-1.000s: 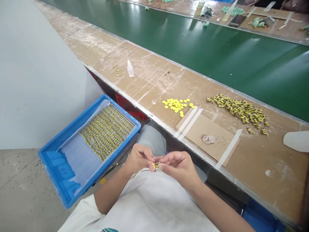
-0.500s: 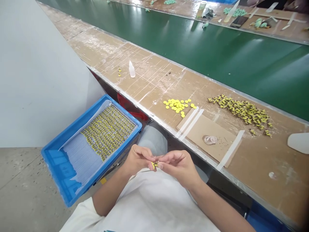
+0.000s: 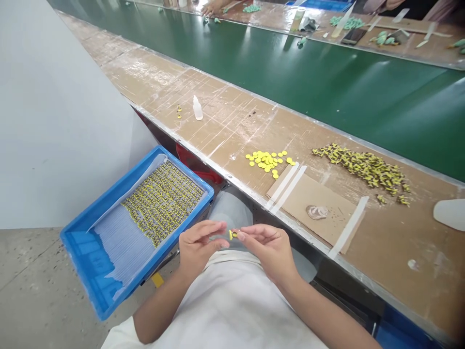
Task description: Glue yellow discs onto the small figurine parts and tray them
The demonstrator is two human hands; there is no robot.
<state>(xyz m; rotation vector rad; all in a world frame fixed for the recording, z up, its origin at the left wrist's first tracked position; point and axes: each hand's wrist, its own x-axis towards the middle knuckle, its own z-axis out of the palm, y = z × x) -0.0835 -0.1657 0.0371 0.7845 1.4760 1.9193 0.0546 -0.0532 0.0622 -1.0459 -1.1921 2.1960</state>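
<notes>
My right hand (image 3: pixel 271 249) pinches a small yellow-and-brown figure (image 3: pixel 234 234) with a yellow disc at its left end. Just left of the figure, my left hand (image 3: pixel 199 245) has thumb and fingers apart, with nothing between them. Both hands are above my lap, in front of the bench edge. Ahead on the bench lie loose yellow discs (image 3: pixel 267 160) and, further right, a heap of small yellow-and-brown pieces (image 3: pixel 363 165). To my left a blue tray (image 3: pixel 82 261) holds rows of similar small figures (image 3: pixel 165 198) on a pale ribbed sheet (image 3: pixel 125 240).
A taped cardboard piece (image 3: pixel 301 189) with a dried-looking blob (image 3: pixel 317 212) lies on the bench. Further left stands a white dropper bottle (image 3: pixel 197 108) near two small figures (image 3: pixel 178 111). Behind runs a green conveyor belt (image 3: pixel 290 72); a co-worker's hand (image 3: pixel 212 7) is across it.
My left hand has let go of the small figure and moved left with its fingers parted. My right hand still holds the figure. A co-worker's hand has appeared across the belt.
</notes>
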